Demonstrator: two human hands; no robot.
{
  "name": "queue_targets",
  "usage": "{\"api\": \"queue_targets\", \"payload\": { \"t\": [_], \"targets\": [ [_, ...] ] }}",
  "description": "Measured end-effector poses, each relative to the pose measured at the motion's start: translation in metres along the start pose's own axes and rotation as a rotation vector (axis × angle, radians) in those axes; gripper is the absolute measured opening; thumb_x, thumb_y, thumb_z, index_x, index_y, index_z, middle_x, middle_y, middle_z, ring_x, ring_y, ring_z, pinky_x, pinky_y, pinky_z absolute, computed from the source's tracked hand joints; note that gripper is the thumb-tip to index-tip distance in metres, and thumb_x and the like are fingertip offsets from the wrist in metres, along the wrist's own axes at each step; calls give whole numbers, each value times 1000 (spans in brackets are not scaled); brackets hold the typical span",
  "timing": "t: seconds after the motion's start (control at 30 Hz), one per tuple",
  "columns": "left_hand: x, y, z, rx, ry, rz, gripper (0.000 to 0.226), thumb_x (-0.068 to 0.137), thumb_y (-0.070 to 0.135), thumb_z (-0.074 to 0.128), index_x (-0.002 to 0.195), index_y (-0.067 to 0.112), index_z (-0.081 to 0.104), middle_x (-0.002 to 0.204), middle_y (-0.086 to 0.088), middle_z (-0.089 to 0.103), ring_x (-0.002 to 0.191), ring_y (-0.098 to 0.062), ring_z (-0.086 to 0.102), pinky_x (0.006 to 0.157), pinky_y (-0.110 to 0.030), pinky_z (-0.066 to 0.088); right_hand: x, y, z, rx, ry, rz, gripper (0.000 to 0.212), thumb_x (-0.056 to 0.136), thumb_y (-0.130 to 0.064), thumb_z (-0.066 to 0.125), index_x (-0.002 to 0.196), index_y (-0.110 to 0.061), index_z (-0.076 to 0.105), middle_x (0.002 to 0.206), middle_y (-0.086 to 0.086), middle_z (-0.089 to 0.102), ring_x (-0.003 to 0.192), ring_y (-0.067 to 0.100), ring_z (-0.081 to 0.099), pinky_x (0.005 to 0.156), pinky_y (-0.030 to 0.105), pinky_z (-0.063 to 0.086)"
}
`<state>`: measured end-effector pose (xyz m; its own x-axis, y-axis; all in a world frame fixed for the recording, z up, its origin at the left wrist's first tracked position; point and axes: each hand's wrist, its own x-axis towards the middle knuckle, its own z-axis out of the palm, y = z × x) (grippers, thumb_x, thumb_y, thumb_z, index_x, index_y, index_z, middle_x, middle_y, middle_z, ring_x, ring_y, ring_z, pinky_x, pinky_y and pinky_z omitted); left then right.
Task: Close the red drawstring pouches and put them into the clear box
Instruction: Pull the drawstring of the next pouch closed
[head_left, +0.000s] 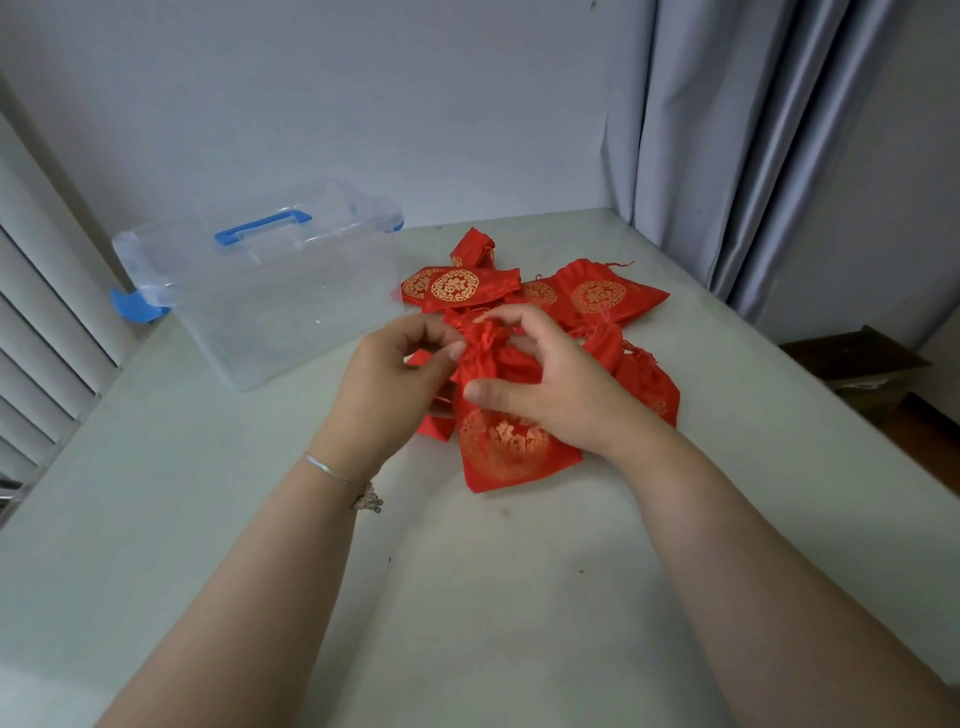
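Note:
A red drawstring pouch (506, 447) with a gold round pattern lies on the table in front of me, its neck gathered tight. My left hand (395, 379) pinches the gathered neck from the left. My right hand (550, 379) curls over the pouch from the right, fingers at the neck and thumb across its body. Behind lie several more red pouches (597, 296), flat and overlapping. The clear box (270, 291) with a blue handle stands at the back left, lid on, nothing visible inside.
The pale table (467, 597) runs to a white wall at the back. Grey curtains (753, 130) hang at the right. White slatted panels (41, 322) stand at the left. A dark cardboard box (857, 364) sits beyond the table's right edge.

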<state>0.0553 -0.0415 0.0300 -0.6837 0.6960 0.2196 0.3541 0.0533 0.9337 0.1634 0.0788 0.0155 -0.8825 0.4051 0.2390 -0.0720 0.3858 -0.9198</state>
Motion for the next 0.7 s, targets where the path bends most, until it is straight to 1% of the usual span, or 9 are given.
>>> {"api": "queue_targets", "payload": {
  "t": [0.1,0.2,0.3,0.37,0.43,0.5,0.6,0.67,0.7],
  "targets": [
    [7,-15,-5,118,60,-31,12,92,22,60,83,18,68,76,-1,66,68,-19,67,64,-33,57,6,3,-4,-104,209,-2,42,77,-19,77,112,-25,54,106,-17,61,98,-12,55,89,9,40],
    [20,-45,-16,512,138,-16,20,90,38,58,103,26,67,106,1,67,98,-21,61,84,-34,48,9,9,-37,-242,551,110,49,78,-28,75,120,-21,50,116,-7,58,105,7,55,89,20,40],
    [24,-67,-14,788,64,-134,52,91,49,51,132,18,50,135,-10,50,124,-33,41,102,-38,31,6,26,-54,-567,542,344,56,81,-43,69,127,-20,46,127,2,57,118,24,52,91,35,40],
    [24,-73,-11,874,-1,-202,61,91,54,46,138,16,42,137,-13,48,126,-36,37,103,-38,27,6,34,-53,-806,487,425,66,80,-49,67,131,-16,42,132,10,49,123,31,43,96,41,37],
    [27,-76,-13,800,-29,-244,63,89,55,50,140,19,39,135,-13,50,125,-36,38,103,-38,28,6,35,-49,-950,518,418,76,77,-53,68,137,-17,38,137,12,41,126,33,36,100,45,32],
    [30,-76,-17,634,-48,-246,61,85,48,61,138,27,38,132,-11,53,122,-33,44,105,-39,34,6,28,-44,-984,652,274,75,75,-52,70,136,-21,41,137,9,40,126,32,35,100,45,31],
    [28,-69,-21,402,-81,-236,67,79,28,73,137,34,39,125,-7,54,110,-26,55,97,-39,45,6,16,-32,-898,843,-170,42,82,-36,65,118,-17,58,121,8,55,114,29,47,94,40,35],
    [26,-62,-23,211,-98,-247,73,77,5,71,137,33,39,114,-4,56,97,-21,60,83,-33,52,5,9,-18,-780,783,-420,24,87,-22,60,108,-11,64,109,8,60,102,25,54,89,35,42],
    [25,-58,-24,136,-104,-250,75,76,-3,68,136,33,40,109,-5,56,91,-21,61,77,-32,54,5,7,-10,-719,718,-470,21,89,-18,59,108,-10,65,107,7,61,96,21,57,85,32,46]
  ]
}}
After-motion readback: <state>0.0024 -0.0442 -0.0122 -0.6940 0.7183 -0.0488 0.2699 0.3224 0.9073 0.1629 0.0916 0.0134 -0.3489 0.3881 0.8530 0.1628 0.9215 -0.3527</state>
